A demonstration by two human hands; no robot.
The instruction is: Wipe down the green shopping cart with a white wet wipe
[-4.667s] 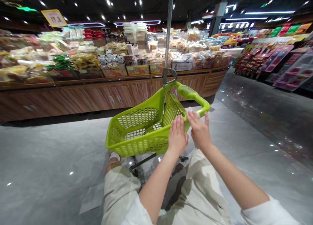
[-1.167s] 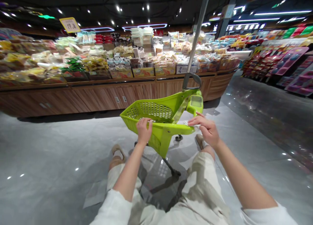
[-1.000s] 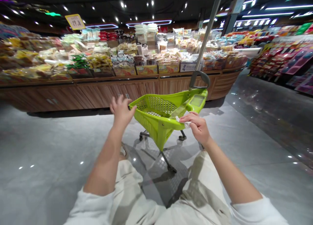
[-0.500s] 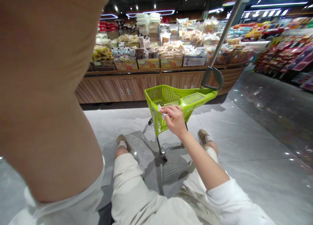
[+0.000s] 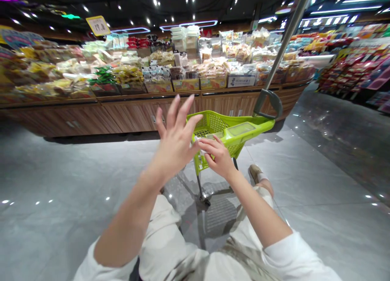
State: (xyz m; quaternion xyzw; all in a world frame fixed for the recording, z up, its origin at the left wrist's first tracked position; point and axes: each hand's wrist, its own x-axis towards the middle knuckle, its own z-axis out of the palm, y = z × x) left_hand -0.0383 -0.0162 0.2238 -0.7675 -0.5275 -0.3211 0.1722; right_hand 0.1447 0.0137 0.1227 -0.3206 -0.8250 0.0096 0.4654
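One white scrap (image 5: 198, 144) pinched by the right hand (image 5: 217, 157)

Head view: scrap is held in the narrow fingertip pinch, at the near corner of a lime-green shopping basket (image 5: 210, 121); its long axis cannot be told. The left hand (image 5: 175, 138) is spread wide, just left of it, holding nothing. A yellow price sign (image 5: 98, 25) is read as roughly 19.8.

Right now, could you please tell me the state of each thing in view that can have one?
Left hand: raised, open, fingers spread.
Right hand: fingers curled, gripping.
White tissue: pinched in the right hand.
Lime-green shopping cart: upright on its casters.
Metal pole: fixed to the cart, tilted.
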